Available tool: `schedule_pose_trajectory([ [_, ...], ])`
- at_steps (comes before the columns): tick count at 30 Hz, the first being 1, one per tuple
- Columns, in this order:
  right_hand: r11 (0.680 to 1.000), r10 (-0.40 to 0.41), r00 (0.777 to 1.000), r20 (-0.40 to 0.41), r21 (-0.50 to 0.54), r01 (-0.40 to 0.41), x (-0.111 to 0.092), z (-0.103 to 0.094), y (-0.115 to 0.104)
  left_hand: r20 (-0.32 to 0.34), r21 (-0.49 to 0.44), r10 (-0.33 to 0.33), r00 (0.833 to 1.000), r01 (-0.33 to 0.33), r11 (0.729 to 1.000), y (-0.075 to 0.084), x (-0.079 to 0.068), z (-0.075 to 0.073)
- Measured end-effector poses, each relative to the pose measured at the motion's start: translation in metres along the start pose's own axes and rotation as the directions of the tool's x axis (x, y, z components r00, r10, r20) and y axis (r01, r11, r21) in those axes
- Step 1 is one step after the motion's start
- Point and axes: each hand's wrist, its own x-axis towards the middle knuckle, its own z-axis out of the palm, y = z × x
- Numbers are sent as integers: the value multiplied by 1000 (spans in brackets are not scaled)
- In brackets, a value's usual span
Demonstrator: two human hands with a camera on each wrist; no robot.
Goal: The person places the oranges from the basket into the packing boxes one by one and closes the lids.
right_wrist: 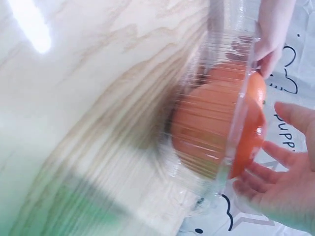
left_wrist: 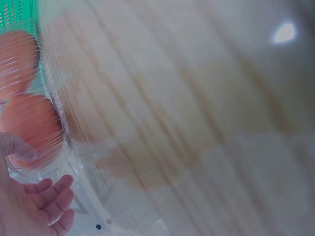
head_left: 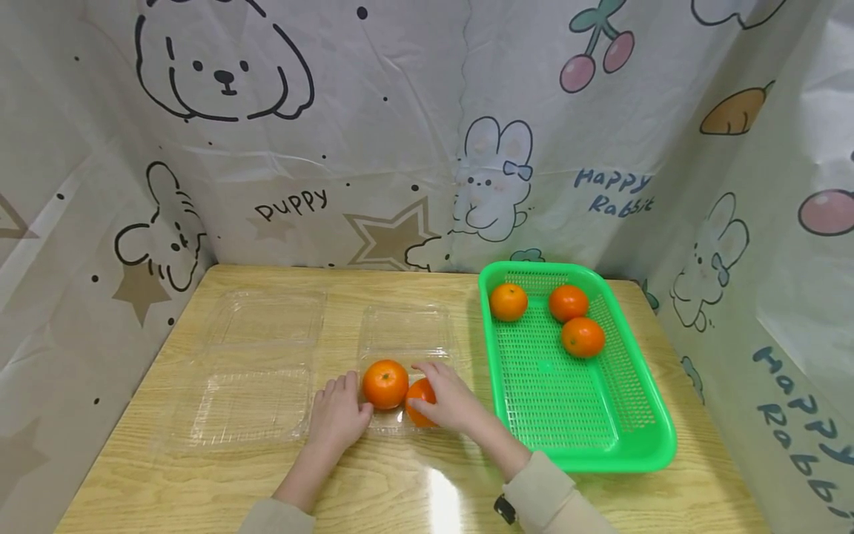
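Two oranges sit side by side in the front half of a small clear plastic clamshell box (head_left: pixel 407 330), its lid folded back. The left orange (head_left: pixel 385 384) shows its stem end. My right hand (head_left: pixel 448 397) is around the right orange (head_left: pixel 419 406) and partly hides it. In the right wrist view, the fingers are spread, fingertips right at that orange (right_wrist: pixel 206 130), the thumb standing off it. My left hand (head_left: pixel 338 412) is at the box's left edge, thumb toward the left orange. The left wrist view shows its fingers (left_wrist: pixel 59 196) loosely bent, with nothing between them.
On the right stands a green plastic basket (head_left: pixel 490 371) with three oranges (head_left: pixel 583 337) toward its back. To the left, a larger clear clamshell box (head_left: pixel 250 404) lies spread on the wooden table (head_left: pixel 373 489). A printed curtain (head_left: pixel 400 133) encloses the back and sides.
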Motion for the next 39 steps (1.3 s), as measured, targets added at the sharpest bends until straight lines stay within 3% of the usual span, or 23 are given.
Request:
schedule_pose_trajectory([
  [4,995,-35,994,-99,90,44,4,-8,-5,6,1,-1,1000,1,1000,0,0,0],
  [17,981,74,972,-221,190,-31,25,-35,-12,2,0,-7,1000,7,1000,0,-1,0],
  [29,975,154,962,-224,193,-111,50,-42,0,-2,9,-9,1000,9,1000,0,0,1],
  [34,955,254,952,-169,198,-220,61,-45,4,-8,11,-11,1000,11,1000,-1,0,1],
  [39,916,372,924,-86,192,-351,70,-47,4,-6,14,-11,1000,11,1000,0,0,0],
])
